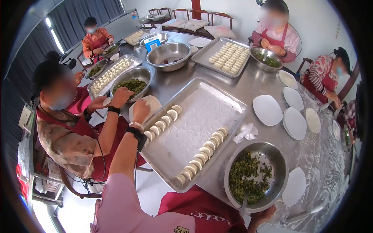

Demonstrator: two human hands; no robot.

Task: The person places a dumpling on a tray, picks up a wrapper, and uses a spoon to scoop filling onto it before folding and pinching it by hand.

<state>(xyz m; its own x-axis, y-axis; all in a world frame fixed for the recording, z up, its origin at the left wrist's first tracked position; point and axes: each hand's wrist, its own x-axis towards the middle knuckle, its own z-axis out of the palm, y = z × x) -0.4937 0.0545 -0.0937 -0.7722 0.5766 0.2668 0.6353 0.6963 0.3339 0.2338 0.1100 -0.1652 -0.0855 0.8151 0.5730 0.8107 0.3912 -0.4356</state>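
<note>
My left hand (pixel 141 110) reaches across to the left, its fingers curled down over a pale plate (pixel 154 101). Whatever lies between the fingertips is hidden by the hand. My right hand (pixel 262 216) is low at the front, beside the underside of a steel bowl (pixel 283 171); the bowl partly hides its fingers. Chopped green filling (pixel 248 174) lies in that bowl, with a spoon (pixel 244 204) leaning at the near rim. Between my arms a floured metal tray (pixel 190 108) carries a left row of dumplings (pixel 163 123) and a right row of dumplings (pixel 204 155).
A co-worker (pixel 70 128) sits close on my left, one hand at another filling bowl (pixel 144 73). White plates (pixel 267 110) and a crumpled tissue (pixel 245 133) lie at the right. A full dumpling tray (pixel 202 58) and an large bowl (pixel 168 54) stand farther back. Other people sit around the table.
</note>
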